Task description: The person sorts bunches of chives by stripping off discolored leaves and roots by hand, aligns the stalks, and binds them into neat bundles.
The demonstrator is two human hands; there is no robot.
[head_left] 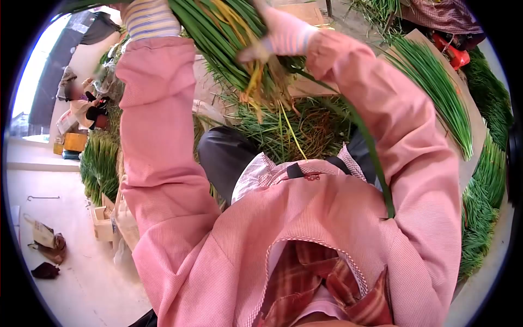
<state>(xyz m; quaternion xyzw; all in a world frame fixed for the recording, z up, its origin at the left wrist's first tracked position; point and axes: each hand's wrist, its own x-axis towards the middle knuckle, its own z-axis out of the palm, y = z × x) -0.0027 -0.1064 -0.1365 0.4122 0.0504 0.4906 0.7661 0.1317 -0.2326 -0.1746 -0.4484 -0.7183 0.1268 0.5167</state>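
A thick bundle of long green leaves (218, 46) with some yellow blades slants across the top of the view, its ragged brownish end toward my lap. My left hand (151, 19), in a striped glove, is beside the bundle at the top left; its fingers are cut off by the frame edge. My right hand (280, 38), in a striped glove, is at the bundle's right side near the ragged end, fingers blurred around the leaves. One long green leaf (368, 141) hangs over my right sleeve. Loose trimmings (305, 128) lie in a heap between my knees.
Green stalks (436, 87) lie on a board (474, 131) at the right, with more leaf piles (482, 201) beyond. Another person (81, 106) sits at the far left near a standing green bundle (99, 163). A brown bag (54, 248) lies on the floor at left.
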